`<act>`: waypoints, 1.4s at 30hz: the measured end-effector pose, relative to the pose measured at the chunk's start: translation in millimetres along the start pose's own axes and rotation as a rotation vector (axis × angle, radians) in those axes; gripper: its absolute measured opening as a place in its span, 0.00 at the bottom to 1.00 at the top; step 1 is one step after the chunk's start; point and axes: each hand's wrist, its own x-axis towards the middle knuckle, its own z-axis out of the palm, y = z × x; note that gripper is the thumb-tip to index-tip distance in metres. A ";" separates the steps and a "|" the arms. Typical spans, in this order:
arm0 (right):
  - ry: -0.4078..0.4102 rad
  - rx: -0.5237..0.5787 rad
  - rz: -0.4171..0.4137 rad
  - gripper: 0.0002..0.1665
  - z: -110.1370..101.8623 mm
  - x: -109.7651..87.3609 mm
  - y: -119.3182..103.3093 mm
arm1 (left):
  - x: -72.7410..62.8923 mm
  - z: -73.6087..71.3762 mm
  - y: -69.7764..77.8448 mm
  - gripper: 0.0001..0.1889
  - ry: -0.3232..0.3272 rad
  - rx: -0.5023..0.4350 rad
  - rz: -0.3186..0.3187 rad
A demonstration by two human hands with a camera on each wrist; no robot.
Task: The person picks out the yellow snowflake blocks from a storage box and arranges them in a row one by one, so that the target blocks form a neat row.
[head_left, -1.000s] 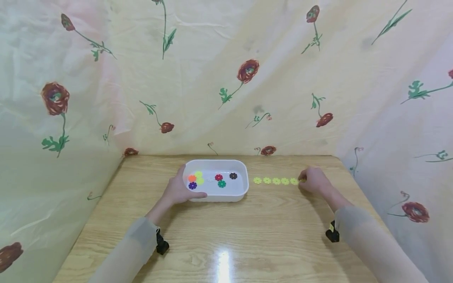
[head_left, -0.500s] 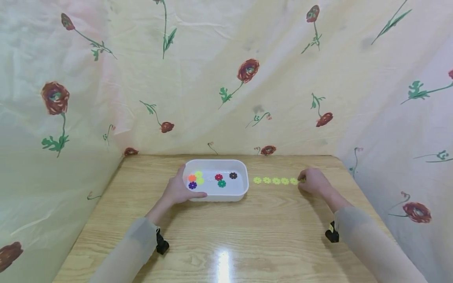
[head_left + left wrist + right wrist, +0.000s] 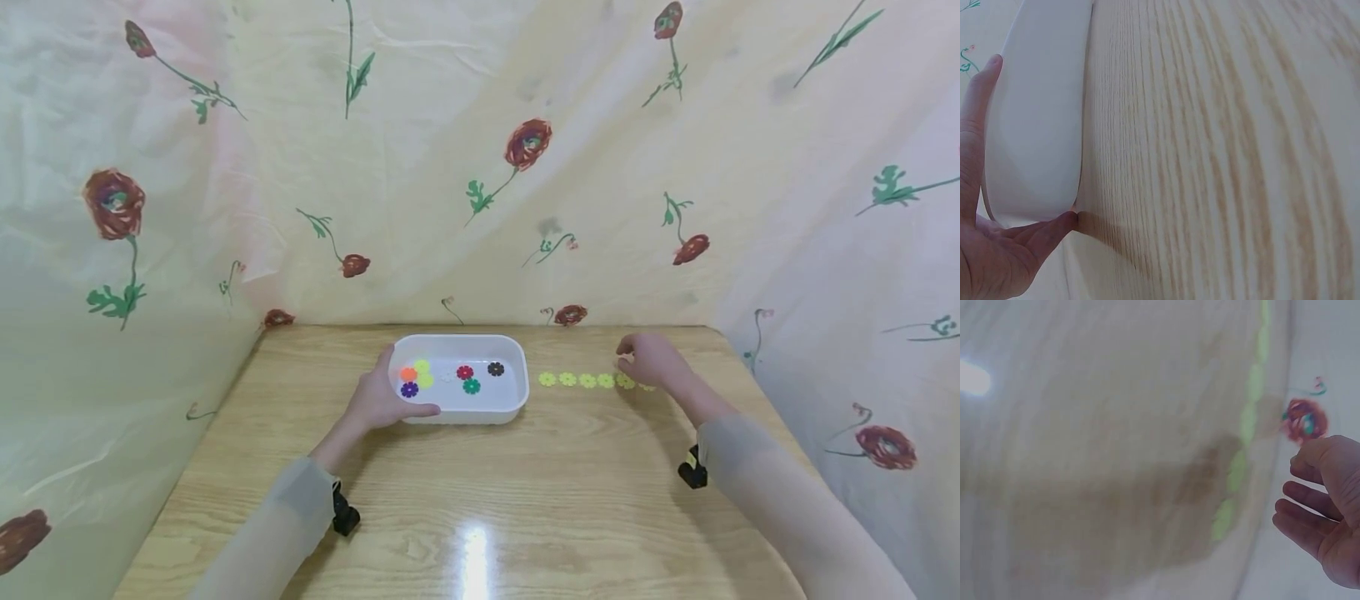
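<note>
My left hand (image 3: 378,402) grips the left end of a white plastic tub (image 3: 480,417), thumb along its near side. In the left wrist view the tub's wall (image 3: 1038,119) sits between thumb and fingers. Inside lie flower-shaped plastic discs: an orange one (image 3: 408,375), a purple one (image 3: 408,389), yellow ones (image 3: 425,381), a red one (image 3: 465,372), a green one (image 3: 471,387), a dark one (image 3: 496,369) and a whitish one. My right hand (image 3: 651,367) hovers over the right end of a row of yellow flower discs (image 3: 587,381), fingers loosely bent and holding nothing.
The row runs across the wooden table (image 3: 525,492) from beside the tub towards the right. A flower-printed cloth (image 3: 420,183) hangs behind the table and at both sides. Light glares off the table's near part (image 3: 475,558).
My right hand has let go of the yellow flower disc at the row's right end, then lifted and shifted slightly left. My left hand and the tub stay in place.
</note>
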 end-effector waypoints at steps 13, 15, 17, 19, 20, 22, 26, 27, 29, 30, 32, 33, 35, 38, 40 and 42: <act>0.057 -0.002 -0.155 0.14 -13.5 46.9 -77.8 | -0.3 -0.9 -0.3 0.77 0.007 0.021 -0.002; 0.061 0.008 -0.160 0.14 -12.3 52.4 -89.7 | -1.3 -1.4 1.2 0.76 0.006 0.024 -0.011; 0.056 0.025 -0.168 0.16 -11.3 57.1 -101.0 | -1.6 -1.6 2.0 0.76 0.007 0.029 -0.019; 0.047 0.031 -0.165 0.16 -10.7 60.8 -110.9 | -1.5 -1.3 2.5 0.75 0.004 0.029 -0.018; 0.042 0.031 -0.165 0.16 -10.8 62.0 -116.1 | -1.6 -1.2 2.7 0.75 0.003 0.027 -0.015; 0.040 0.023 -0.177 0.16 -11.4 64.6 -126.0 | -1.9 -0.9 3.0 0.75 0.001 0.023 -0.012; 0.044 0.015 -0.202 0.15 -10.6 69.5 -143.8 | -2.9 -1.3 3.4 0.74 0.002 0.025 -0.012; 0.044 0.021 -0.203 0.15 -10.0 70.8 -148.0 | -2.8 -1.3 3.5 0.74 0.003 0.025 -0.014; 0.042 0.022 -0.207 0.15 -6.3 74.4 -155.4 | -2.7 -1.2 2.5 0.75 0.003 0.032 -0.017; 0.038 0.024 -0.205 0.15 -4.3 76.0 -158.8 | -2.6 -1.3 1.9 0.75 0.003 0.033 -0.015; 0.033 0.027 -0.205 0.15 -1.0 78.8 -165.9 | -2.5 -1.4 1.2 0.75 0.004 0.035 -0.009; 0.028 0.030 -0.203 0.15 0.8 80.0 -169.1 | -2.4 -1.2 0.9 0.76 0.004 0.033 -0.006; 0.022 0.026 -0.208 0.15 4.1 82.6 -175.1 | -2.2 -1.1 0.4 0.76 0.006 0.031 0.003; 0.014 0.027 -0.209 0.14 8.4 86.2 -184.0 | -1.9 -0.8 0.4 0.76 0.011 0.021 -0.001; 0.010 0.028 -0.207 0.14 12.1 89.0 -190.0 | -1.7 -0.8 0.3 0.76 0.011 0.020 0.000; 0.002 0.037 -0.209 0.13 15.5 91.0 -196.5 | -1.3 -1.0 0.2 0.75 0.009 0.020 0.002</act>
